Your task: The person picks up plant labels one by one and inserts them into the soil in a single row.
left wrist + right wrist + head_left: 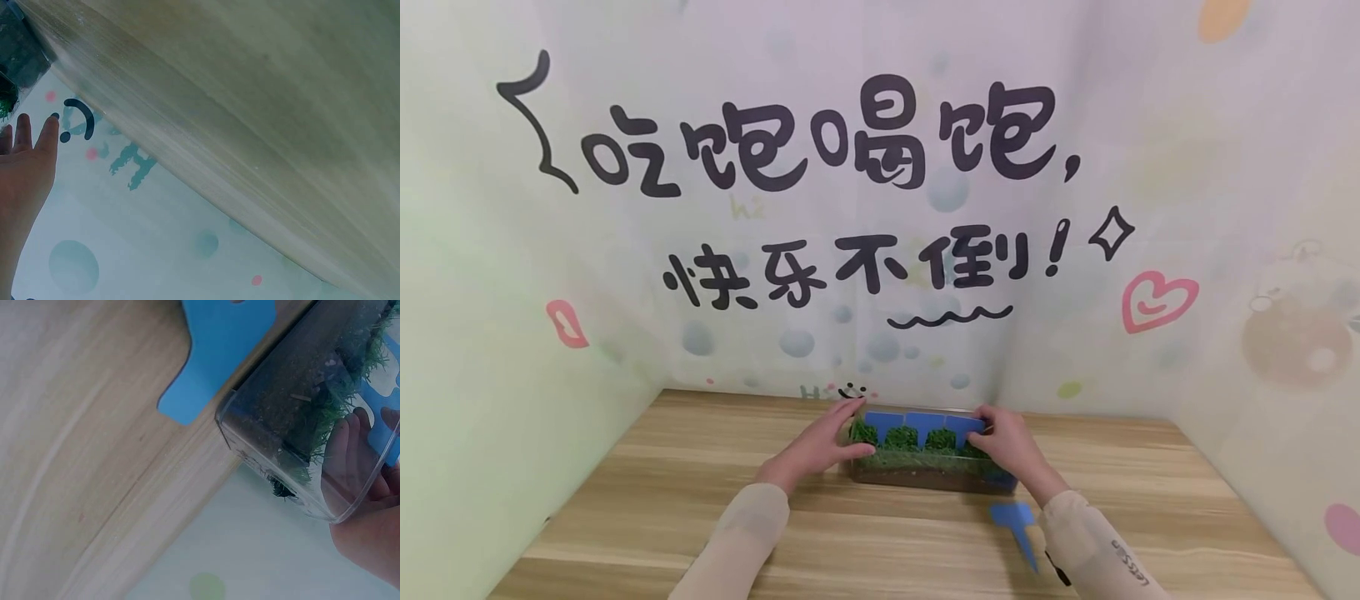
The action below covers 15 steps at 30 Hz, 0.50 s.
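Note:
A clear rectangular planter box [917,473] stands on the table, with dark soil at the bottom and grass-like greenery [902,437] on top. Several blue T-shaped plant labels [925,422] stand in a row along its back. My left hand [816,446] rests at the box's left end, thumb and fingers spread and fairly straight. At the right end, my right hand [1011,442] pinches the rightmost blue plant label between thumb and fingers. Through the clear wall in the right wrist view, the fingers [353,434] show beside the greenery. A loose blue plant label [1013,517] lies in front.
The wood-grain table [880,542] reaches back to a printed cloth backdrop [865,350] with large dark characters. More of this cloth hangs at the left and right sides. The planter box stands close to the back edge.

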### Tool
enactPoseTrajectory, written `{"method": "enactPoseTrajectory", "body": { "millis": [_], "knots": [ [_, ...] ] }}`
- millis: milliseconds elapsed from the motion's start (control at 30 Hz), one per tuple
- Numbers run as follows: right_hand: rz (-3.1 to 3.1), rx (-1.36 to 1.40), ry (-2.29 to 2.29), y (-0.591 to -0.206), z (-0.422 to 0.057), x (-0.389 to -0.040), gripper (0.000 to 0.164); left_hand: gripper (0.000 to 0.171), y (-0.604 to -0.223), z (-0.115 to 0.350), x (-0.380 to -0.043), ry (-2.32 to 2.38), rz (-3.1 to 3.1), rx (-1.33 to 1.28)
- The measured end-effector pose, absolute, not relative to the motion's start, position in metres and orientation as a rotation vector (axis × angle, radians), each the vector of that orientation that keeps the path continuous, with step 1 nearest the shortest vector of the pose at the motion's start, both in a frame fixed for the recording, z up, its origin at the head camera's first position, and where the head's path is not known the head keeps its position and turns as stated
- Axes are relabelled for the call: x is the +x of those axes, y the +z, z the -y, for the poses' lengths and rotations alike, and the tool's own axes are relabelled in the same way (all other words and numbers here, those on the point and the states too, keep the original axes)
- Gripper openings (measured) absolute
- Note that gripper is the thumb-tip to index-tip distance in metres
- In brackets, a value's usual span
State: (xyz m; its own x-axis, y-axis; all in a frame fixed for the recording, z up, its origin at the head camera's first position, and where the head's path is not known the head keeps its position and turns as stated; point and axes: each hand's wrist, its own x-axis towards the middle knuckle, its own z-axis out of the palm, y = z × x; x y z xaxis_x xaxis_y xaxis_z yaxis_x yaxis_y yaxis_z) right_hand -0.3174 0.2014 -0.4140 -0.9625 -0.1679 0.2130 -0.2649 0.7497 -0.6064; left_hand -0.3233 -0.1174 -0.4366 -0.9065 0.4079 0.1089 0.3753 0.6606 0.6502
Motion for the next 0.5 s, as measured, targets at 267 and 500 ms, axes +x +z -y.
{"method": "enactPoseTrajectory", "body": {
  "millis": [267,500],
  "knots": [
    [2.801,0.334,1.011,-0.4119,-0.2051,-0.316,0.015,0.087,-0.4362,0.1179,-0.3236,1.093,-2.815,0.673],
    [2.815,0.315,1.003,-0.4065,-0.2052,-0.312,0.012,0.086,-0.437,0.1175,-0.3238,1.086,-2.82,0.66]
  ]
}}
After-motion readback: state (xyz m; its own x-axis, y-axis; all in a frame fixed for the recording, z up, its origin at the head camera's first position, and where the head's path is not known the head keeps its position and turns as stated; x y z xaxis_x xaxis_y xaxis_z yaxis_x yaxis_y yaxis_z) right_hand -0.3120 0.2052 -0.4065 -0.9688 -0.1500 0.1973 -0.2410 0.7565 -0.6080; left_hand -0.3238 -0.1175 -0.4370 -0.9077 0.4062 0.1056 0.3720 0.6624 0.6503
